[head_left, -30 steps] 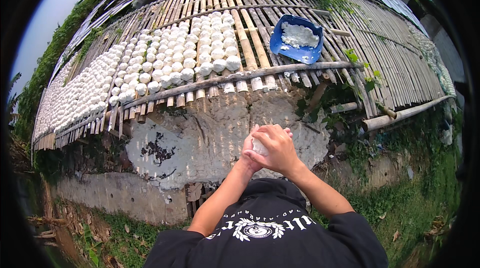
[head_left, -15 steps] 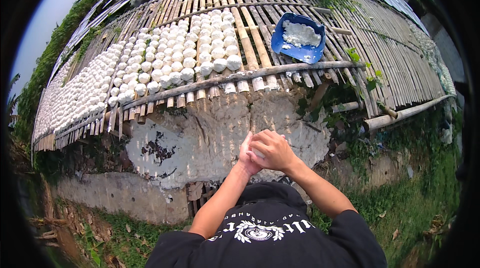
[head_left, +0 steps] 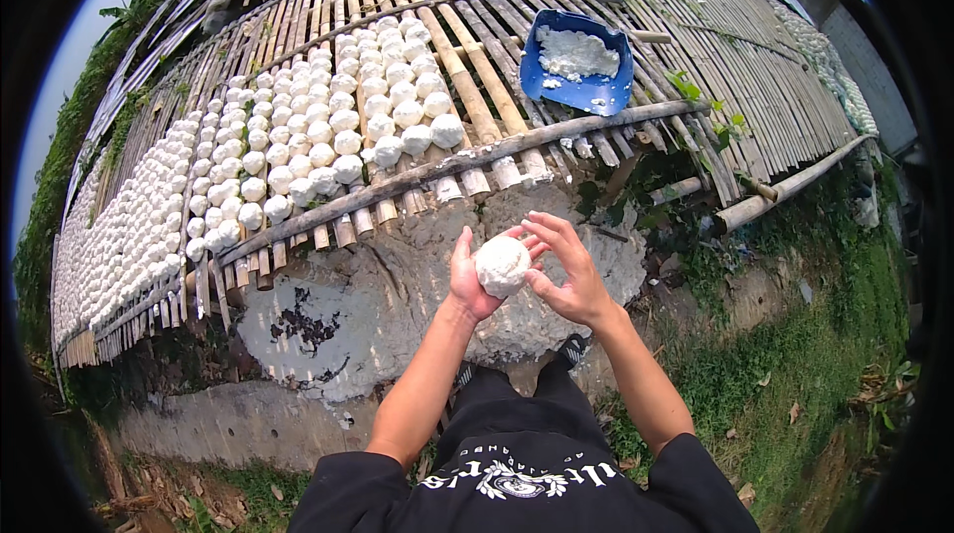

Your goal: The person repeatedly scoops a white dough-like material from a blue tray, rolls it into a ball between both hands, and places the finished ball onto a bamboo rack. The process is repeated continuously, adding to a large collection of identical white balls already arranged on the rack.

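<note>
A rounded lump of white, dough-like stuff (head_left: 503,266) rests in my left hand (head_left: 465,280), its palm and thumb around the lump's left side. My right hand (head_left: 571,275) is spread close by on the right, fingers curved apart, with fingertips at the lump's far edge; whether they touch it I cannot tell. Beyond my hands, many similar white balls (head_left: 407,114) sit in rows on a bamboo slat rack (head_left: 477,106). To their right on the same rack lies a blue plastic scoop-shaped container (head_left: 623,101) with crumbly white material (head_left: 576,53) inside.
A long bamboo pole (head_left: 556,138) runs along the rack's near edge. Below it is pale, crusted ground (head_left: 397,285), with a low concrete ledge (head_left: 229,419) at the left. Grass (head_left: 795,384) grows to the right. My feet (head_left: 570,349) stand under my hands.
My hands were cupped together with the lump mostly hidden. They have come apart, showing the ball in my left hand. The view has tilted and shifted, bringing my feet in.
</note>
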